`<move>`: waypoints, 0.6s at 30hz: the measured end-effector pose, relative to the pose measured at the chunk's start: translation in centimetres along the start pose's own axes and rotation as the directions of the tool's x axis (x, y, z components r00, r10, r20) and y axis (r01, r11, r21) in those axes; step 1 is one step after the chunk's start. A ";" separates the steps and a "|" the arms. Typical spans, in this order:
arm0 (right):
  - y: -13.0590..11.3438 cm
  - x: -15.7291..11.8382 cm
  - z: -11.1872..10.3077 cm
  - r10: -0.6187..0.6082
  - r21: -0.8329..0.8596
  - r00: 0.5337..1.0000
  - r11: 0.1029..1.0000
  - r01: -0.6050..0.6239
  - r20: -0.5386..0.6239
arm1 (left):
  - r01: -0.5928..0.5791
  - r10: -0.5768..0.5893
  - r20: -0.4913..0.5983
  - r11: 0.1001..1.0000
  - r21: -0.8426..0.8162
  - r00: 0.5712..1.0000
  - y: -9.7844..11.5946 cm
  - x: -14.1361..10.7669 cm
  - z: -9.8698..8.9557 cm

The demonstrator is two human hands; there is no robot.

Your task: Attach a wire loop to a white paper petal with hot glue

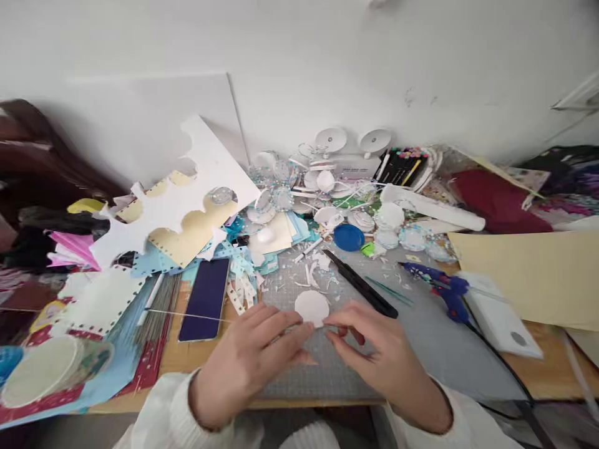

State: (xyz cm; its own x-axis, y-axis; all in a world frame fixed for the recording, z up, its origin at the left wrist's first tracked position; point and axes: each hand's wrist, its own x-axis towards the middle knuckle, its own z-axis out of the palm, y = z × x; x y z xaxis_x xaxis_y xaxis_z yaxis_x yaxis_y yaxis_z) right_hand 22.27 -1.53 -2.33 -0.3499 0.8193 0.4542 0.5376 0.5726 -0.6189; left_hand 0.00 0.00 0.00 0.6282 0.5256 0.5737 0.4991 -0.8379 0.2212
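A small white disc (312,307) is at the front of the grey cutting mat (421,349). My left hand (257,355) is closed at its lower edge, with the fingertips on the rim. At the disc's lower right, the thumb and forefinger of my right hand (379,349) are drawn together in a pinch; whatever lies between them is too small to make out. A thin pale strand (187,313) runs leftward from behind my left hand across the phone. Just beyond my right hand lies a black utility knife (360,284). White scraps (311,274) are scattered behind the disc.
A dark blue phone (204,300) and cut white foam sheet (163,212) are on the left. Behind the mat, several decorated discs (281,193) pile up around a blue lid (349,237). To the right are a blue glue gun (444,290) and its cable.
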 end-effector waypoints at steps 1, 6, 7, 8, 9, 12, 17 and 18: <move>0.1 0.0 0.1 -0.029 -0.045 0.999 0.999 0.027 -0.027 | 0.003 -0.004 -0.015 1.000 -0.024 1.000 0.0 0.1 0.2; -0.1 -0.2 0.2 -0.343 -0.434 0.934 0.860 0.270 -0.099 | 0.180 -0.194 -0.017 0.939 -0.294 0.981 0.3 0.2 1.0; -0.2 -0.2 0.2 -0.416 -0.506 0.906 0.800 0.322 -0.080 | 0.237 -0.252 0.004 0.903 -0.359 0.968 0.4 0.1 1.1; -0.3 -0.3 0.2 -0.463 -0.548 0.884 0.756 0.359 -0.060 | 0.283 -0.299 0.024 0.870 -0.403 0.954 0.5 0.1 1.2; -0.3 -0.3 0.2 -0.482 -0.560 0.875 0.738 0.376 -0.049 | 0.314 -0.330 0.037 0.850 -0.423 0.943 0.6 0.0 1.2; -0.4 -0.2 0.3 -0.382 -0.496 0.916 0.823 0.276 -0.123 | 0.281 -0.305 -0.010 0.891 -0.355 0.952 0.6 -0.1 1.2; -0.8 0.4 0.0 -0.055 -0.199 0.995 0.979 0.038 -0.080 | 0.113 -0.130 -0.122 0.985 -0.133 0.984 0.5 0.0 1.1; -0.9 0.5 -0.1 -0.032 -0.150 0.999 0.988 0.025 -0.043 | 0.094 -0.107 -0.129 0.990 -0.101 0.986 0.5 0.0 1.2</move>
State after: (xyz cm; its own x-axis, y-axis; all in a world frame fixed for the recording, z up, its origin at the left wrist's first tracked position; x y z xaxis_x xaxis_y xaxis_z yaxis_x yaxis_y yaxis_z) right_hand 21.68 -1.65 -1.53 -0.3338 0.7988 0.5006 0.6379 0.5824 -0.5039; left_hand 0.98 -0.25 -0.84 0.4889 0.5888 0.6437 0.4935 -0.7951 0.3525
